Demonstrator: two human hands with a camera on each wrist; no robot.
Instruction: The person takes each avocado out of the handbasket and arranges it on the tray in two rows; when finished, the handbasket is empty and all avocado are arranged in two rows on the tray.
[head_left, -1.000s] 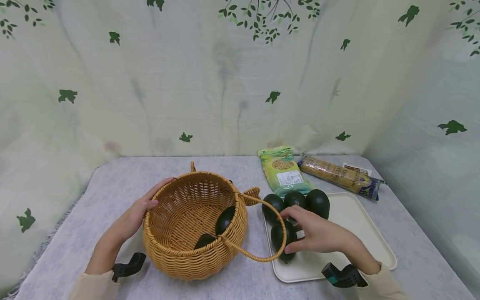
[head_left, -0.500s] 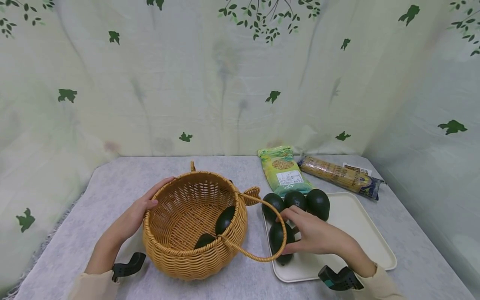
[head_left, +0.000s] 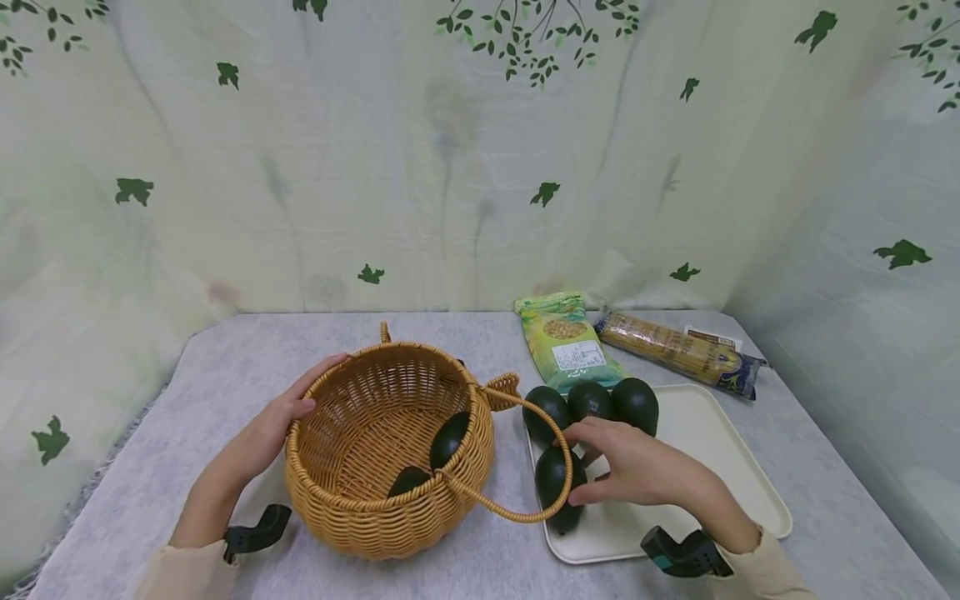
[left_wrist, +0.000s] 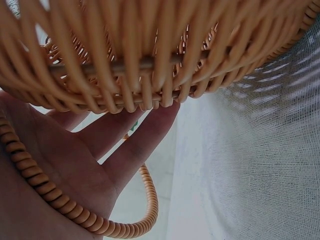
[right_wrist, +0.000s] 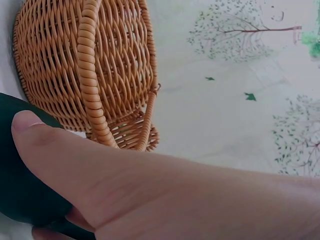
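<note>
A round wicker basket (head_left: 360,529) stands tilted, its mouth toward me. Two dark green avocados (head_left: 448,440) lie inside it. My left hand (head_left: 262,437) rests against the basket's left side; in the left wrist view its fairly straight fingers (left_wrist: 150,132) touch the wickerwork and a handle (left_wrist: 75,212) crosses the palm. My right hand (head_left: 637,467) pinches an avocado (head_left: 551,479) at the left of the white tray (head_left: 720,467), thumb on the near side. The basket's other handle (head_left: 517,518) loops in front of that avocado. Behind it sit three more avocados (head_left: 589,401).
A green and yellow packet (head_left: 573,346) lies behind the tray. Right of it is a long clear pack of noodles or pasta (head_left: 675,346), with a small label (head_left: 712,337) behind. A pale curtain (head_left: 450,167) with leaf prints hangs behind the cloth-covered table (head_left: 247,350).
The avocado under my right hand has shifted slightly left on the tray, close to the tray's left rim. The left hand and basket hold still.
</note>
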